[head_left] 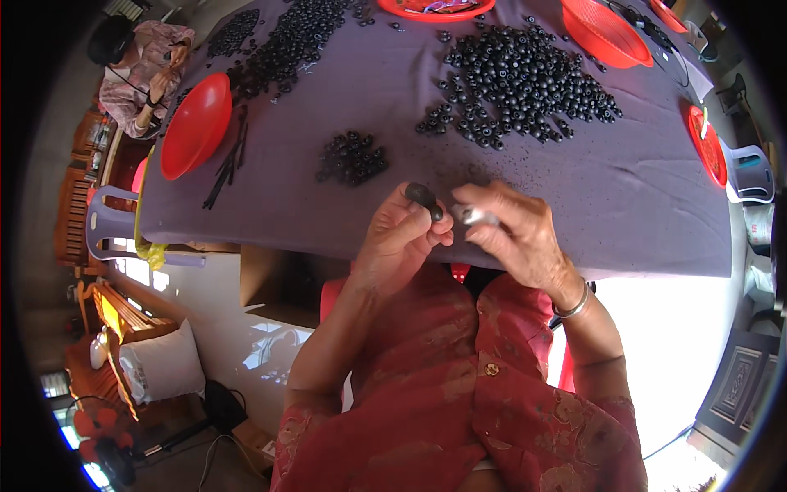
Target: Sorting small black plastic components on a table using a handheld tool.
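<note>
My left hand [398, 234] pinches a small black rounded piece [422, 197] with a hole-like end, just above the table's near edge. Close beside it, my right hand [518, 234] has its thumb and fingers curled round a small shiny metal tool [475, 216]; motion blurs it, so its kind cannot be made out. The two hands are a little apart. Beyond them lies a small heap of black pieces [352, 158] of similar look. A much larger heap of black pieces [525, 86] spreads farther to the right. Dark crumbs are scattered on the cloth near my right hand.
A purple cloth covers the table [270, 184]. On it stand a red bowl [197, 127], thin black sticks [229, 156], a red basket [602, 34], a red tray [707, 146] and another black heap [287, 45]. A person [147, 70] sits at the far left.
</note>
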The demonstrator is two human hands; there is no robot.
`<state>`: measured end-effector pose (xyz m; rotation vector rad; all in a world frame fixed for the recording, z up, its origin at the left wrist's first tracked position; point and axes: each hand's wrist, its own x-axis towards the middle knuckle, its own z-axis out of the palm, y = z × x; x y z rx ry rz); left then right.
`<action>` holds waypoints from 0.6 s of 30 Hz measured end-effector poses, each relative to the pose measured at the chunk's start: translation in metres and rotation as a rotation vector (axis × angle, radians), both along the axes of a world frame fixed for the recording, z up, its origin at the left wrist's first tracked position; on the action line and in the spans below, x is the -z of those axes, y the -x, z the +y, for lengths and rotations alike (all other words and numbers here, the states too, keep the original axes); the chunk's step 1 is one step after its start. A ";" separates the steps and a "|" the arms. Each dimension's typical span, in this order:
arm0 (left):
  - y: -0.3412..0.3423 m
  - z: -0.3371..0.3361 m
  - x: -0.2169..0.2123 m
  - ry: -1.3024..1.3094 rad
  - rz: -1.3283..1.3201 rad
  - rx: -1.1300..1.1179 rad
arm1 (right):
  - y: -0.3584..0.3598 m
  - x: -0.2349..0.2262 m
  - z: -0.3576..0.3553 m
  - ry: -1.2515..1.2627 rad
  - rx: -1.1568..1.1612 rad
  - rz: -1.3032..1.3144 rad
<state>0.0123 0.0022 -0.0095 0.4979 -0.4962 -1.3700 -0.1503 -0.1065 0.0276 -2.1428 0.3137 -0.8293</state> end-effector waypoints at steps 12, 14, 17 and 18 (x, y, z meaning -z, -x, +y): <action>0.000 0.002 -0.002 -0.007 0.020 -0.008 | -0.006 -0.004 0.005 0.268 0.079 0.064; -0.001 0.002 0.000 0.012 0.020 -0.004 | -0.004 -0.003 0.003 0.234 0.003 0.099; -0.001 0.002 0.000 0.023 0.018 0.006 | -0.004 -0.004 0.004 0.199 0.005 0.097; -0.002 0.002 0.000 0.023 0.018 0.006 | -0.004 -0.004 0.004 0.199 0.005 0.097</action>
